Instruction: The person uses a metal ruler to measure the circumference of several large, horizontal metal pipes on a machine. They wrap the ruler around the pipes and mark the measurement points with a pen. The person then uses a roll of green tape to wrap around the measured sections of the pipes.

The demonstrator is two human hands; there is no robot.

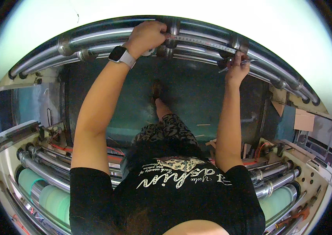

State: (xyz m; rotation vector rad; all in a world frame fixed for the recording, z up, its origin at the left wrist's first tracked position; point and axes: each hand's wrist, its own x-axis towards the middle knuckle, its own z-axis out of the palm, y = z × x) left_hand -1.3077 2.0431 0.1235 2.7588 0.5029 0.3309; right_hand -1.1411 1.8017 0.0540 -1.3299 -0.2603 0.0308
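The left hand (147,36) closes on a long, pale, graduated measuring tape (203,42) — stretched along shiny metal rollers (103,35). The right hand (237,71) pinches its right end — and a slim, silvery pen-like tool (248,61).

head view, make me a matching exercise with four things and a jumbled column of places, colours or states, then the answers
1. measuring tape
2. wristwatch
3. cardboard piece
4. top

A. black with pale print
B. near the picture's right side
C. stretched between left hand and right hand
D. worn, with a pale strap

Pairs: 1-C, 2-D, 3-B, 4-A
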